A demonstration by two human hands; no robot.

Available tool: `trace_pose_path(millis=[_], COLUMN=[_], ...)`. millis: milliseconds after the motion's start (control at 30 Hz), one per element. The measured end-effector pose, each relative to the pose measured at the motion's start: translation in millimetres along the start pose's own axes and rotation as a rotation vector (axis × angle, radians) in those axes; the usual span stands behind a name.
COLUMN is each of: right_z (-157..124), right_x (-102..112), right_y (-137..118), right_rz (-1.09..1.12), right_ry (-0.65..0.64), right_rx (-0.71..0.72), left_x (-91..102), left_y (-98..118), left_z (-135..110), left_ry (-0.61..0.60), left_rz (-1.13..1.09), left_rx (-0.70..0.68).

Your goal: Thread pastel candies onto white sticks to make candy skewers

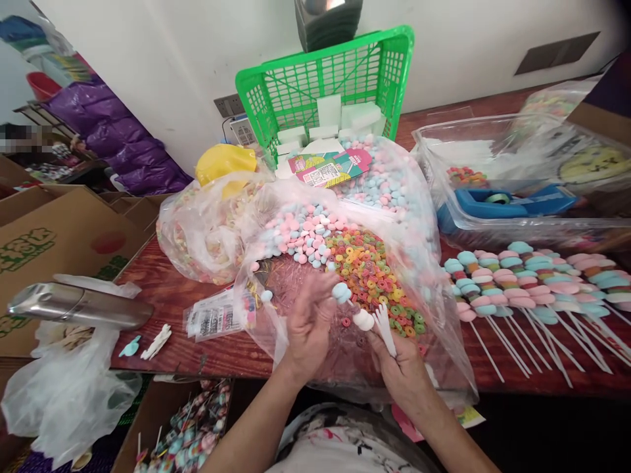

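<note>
My right hand (401,361) is closed round a bundle of white lollipop sticks (385,328). One stick points up and left, with light blue candies (341,293) at its tip and white candies (363,320) lower down. My left hand (311,322) is just left of the blue candies, its fingers stretched and smeared by motion; nothing shows in its palm. Beyond the hands, fruit-coloured ring gummies (374,263) and pink, blue and white candies (308,230) lie in heaps on a spread clear plastic bag (444,341).
Finished candy skewers (532,282) lie in a row on the right of the red table (167,282). A clear bin (542,230) with a blue tape dispenser (513,200) is behind them. A green basket (325,66) stands at the back. At left lies a steel flask (83,305).
</note>
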State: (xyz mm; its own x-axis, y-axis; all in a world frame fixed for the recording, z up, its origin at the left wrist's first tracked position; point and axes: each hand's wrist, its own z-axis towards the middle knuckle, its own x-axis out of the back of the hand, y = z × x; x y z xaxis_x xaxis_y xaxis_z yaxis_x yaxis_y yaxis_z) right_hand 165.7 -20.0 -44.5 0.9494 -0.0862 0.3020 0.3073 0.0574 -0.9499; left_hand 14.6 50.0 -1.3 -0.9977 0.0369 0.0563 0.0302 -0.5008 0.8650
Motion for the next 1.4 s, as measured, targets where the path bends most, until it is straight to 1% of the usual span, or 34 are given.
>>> trace_pose_path(millis=[33,67,100,133,167,200,267,333,400,467,533,567,667,700,767,833,900,1000,1033,1100,1167,1200,1233,1267,1333,1367,1400], right_z=[0,0,-1,-2,-2,-3,-4,-3,-3,-2,-3,-4,-5,-5,-4,-3,-1,0,0,0,0,0,1,2,4,6,7], right_x=[1,2,3,3,4,5,6,8,10,12,15,17,26,29,34,37,39,40,40,38,35,35,36,39,47,53,58], right_y=[2,3,3,3,2,0,-3,-5,-7,-8,-8,-9,-11,-12,-13,-13,-14,-16,-16,-18,-17,-16,-15,-14,-13,-12,-13], right_rz=[0.01,0.008,-0.003,-0.019,-0.033,-0.041,-0.036,-0.005,0.027,0.05,0.066,0.071,0.063,0.06,0.078,0.122,0.153,0.134,0.114,0.064,0.034,0.033,0.041,0.059,0.115,0.148,0.179], right_ry=[0.002,0.002,0.001,0.001,-0.003,-0.006,0.002,0.028,0.058,0.068,0.066,0.069,0.083,0.087,0.083,0.082,0.108,0.152,0.147,0.085,0.014,0.003,0.016,0.057,0.187,0.251,0.307], right_rx=[0.013,0.035,0.059,0.081,0.098,0.108,0.097,0.071,0.069,0.089,0.107,0.108,0.118,0.118,0.1,0.057,0.032,0.056,0.078,0.114,0.131,0.129,0.114,0.088,0.017,-0.015,-0.032], left_x=[-0.6,-1.1,-1.6,-2.3,-3.2,-4.6,-8.6,-13.9,-19.5,-24.0,-26.4,-26.7,-25.3,-24.7,-24.3,-25.5,-27.7,-30.4,-30.6,-29.8,-27.0,-24.9,-22.5,-19.8,-14.2,-11.6,-9.3], left_y=[2,4,5,6,7,7,9,12,16,19,21,21,20,20,21,22,23,19,17,12,7,6,4,3,3,2,2], left_z=[1,2,3,3,3,2,-1,-4,-6,-5,-2,1,9,12,15,13,7,-5,-8,-12,-11,-10,-8,-6,-3,-2,-3], left_ry=[0.064,0.085,0.067,0.024,-0.022,-0.054,-0.068,-0.095,-0.164,-0.261,-0.327,-0.322,-0.228,-0.227,-0.282,-0.341,-0.365,-0.383,-0.373,-0.359,-0.375,-0.377,-0.369,-0.348,-0.31,-0.333,-0.398], left_rz=[-0.114,-0.212,-0.282,-0.322,-0.338,-0.335,-0.279,-0.195,-0.107,-0.029,0.038,0.069,0.13,0.139,0.148,0.164,0.166,0.142,0.135,0.125,0.12,0.126,0.136,0.145,0.173,0.21,0.276], left_rx=[0.084,0.16,0.23,0.297,0.345,0.364,0.316,0.181,0.017,-0.13,-0.217,-0.231,-0.23,-0.231,-0.239,-0.215,-0.172,-0.138,-0.135,-0.115,-0.079,-0.062,-0.044,-0.029,-0.019,-0.027,-0.042])
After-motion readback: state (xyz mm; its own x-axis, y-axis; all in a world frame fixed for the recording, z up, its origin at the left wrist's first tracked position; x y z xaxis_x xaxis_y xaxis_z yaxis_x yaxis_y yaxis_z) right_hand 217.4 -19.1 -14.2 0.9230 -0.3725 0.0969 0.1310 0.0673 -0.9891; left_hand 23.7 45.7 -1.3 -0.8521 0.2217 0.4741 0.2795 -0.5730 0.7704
